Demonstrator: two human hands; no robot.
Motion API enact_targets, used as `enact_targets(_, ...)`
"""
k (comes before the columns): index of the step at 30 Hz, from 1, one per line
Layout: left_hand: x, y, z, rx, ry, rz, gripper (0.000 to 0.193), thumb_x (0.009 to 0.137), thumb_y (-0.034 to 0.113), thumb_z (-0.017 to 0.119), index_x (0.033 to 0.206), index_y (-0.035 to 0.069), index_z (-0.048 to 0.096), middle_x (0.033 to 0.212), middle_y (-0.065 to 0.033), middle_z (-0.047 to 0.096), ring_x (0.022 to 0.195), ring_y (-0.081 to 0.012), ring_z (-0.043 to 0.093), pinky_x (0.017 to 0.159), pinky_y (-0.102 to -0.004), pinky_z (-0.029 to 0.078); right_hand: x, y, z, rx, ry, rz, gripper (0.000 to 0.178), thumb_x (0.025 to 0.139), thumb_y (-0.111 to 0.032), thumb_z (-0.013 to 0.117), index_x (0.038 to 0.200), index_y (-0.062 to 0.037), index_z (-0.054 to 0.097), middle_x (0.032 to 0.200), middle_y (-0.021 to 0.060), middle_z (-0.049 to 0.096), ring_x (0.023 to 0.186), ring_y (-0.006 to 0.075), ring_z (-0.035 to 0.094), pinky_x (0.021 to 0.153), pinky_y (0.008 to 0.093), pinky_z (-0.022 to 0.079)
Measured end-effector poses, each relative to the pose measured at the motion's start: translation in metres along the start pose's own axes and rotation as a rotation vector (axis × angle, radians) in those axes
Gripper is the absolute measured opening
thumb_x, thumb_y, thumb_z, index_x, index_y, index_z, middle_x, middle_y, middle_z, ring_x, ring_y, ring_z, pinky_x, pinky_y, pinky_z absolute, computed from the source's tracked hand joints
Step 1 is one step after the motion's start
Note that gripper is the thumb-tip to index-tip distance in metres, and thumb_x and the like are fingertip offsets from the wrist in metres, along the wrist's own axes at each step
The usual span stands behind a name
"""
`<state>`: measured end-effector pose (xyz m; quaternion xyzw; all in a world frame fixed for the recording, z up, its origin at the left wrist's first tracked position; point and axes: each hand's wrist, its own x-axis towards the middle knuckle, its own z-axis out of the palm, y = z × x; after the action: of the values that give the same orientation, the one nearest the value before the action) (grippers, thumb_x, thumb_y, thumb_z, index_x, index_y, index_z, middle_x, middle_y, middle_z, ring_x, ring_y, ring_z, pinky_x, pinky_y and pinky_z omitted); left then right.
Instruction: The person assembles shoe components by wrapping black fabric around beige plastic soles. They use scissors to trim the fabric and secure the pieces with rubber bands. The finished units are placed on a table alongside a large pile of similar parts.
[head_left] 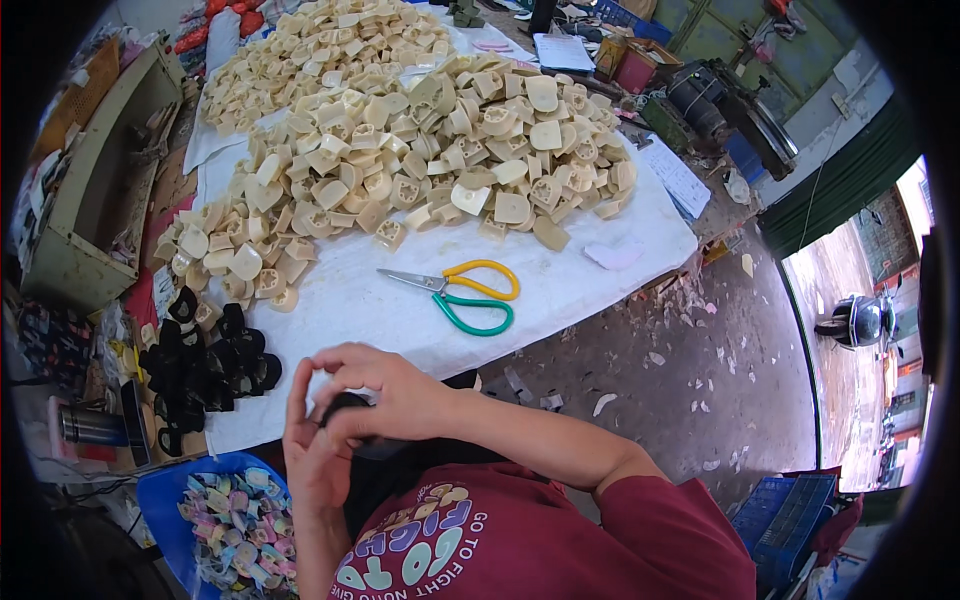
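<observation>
Close to my body, at the table's near edge, my left hand point(312, 455) and my right hand point(405, 396) are closed together around a small black piece point(346, 404). Fingers cover much of it, so its exact kind is hard to make out. To the left, on the table corner, lies a heap of similar black pieces point(210, 362), some with ring-like openings. Scissors point(447, 285) with one yellow and one green handle rest on the white cloth beyond my hands, their blades pointing left. A large pile of cream heel-shaped moulded pieces point(400, 150) covers the far side.
The white-covered table point(350, 285) ends right of the scissors. A blue basket point(160, 500) of multicoloured small pieces stands below at left, near a dark flask point(92, 426). A machine point(705, 100) and papers point(675, 175) are at far right. Scraps litter the floor point(650, 370).
</observation>
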<state>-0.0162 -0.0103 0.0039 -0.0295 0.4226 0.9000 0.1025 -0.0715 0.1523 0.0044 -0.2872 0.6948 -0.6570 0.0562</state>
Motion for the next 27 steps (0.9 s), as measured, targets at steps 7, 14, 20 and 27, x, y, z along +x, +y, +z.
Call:
enact_targets(7,0.006,-0.007,-0.005,0.486,0.161,0.209,0.045,0.081,0.008,0.068,0.122,-0.006,0.055,0.127,-0.0141,0.052,0.111,-0.0190,0.055,0.094,-0.0316,0.044,-0.001,0.005,0.004,-0.362,0.050,-0.273,0.034,0.078,-0.013,0.071,0.110,-0.0046,0.063,0.105,0.0094,0.062,0.093,0.0237,0.062,0.080,0.0313,0.052)
enact_targets(14,0.001,-0.011,0.014,0.725,0.118,0.673,0.064,0.073,0.001,0.066,0.133,-0.007,0.044,0.137,-0.0205,0.044,0.128,-0.0292,0.042,0.108,-0.0389,0.031,0.009,-0.024,0.030,0.545,0.328,0.304,0.017,0.089,-0.009,0.060,0.104,-0.0032,0.069,0.096,0.0089,0.068,0.087,0.0151,0.061,0.079,0.0261,0.048)
enact_targets(20,-0.001,0.008,0.017,-0.010,0.071,0.322,0.074,0.082,0.016,0.068,0.143,0.000,0.029,0.128,-0.0176,0.050,0.119,-0.0282,0.052,0.098,-0.0399,0.046,0.007,-0.020,0.024,0.160,0.330,0.042,0.027,0.085,-0.007,0.065,0.112,-0.0057,0.067,0.119,0.0089,0.057,0.109,0.0179,0.051,0.090,0.0263,0.044)
enact_targets(27,0.000,0.012,0.015,-0.360,-0.173,0.034,0.088,0.086,0.032,0.067,0.150,0.014,0.011,0.129,-0.0140,0.046,0.116,-0.0296,0.053,0.097,-0.0428,0.047,0.005,-0.028,0.007,0.303,-0.132,0.271,0.072,0.066,-0.011,0.083,0.130,-0.0036,0.051,0.116,0.0066,0.056,0.103,0.0146,0.056,0.087,0.0257,0.045)
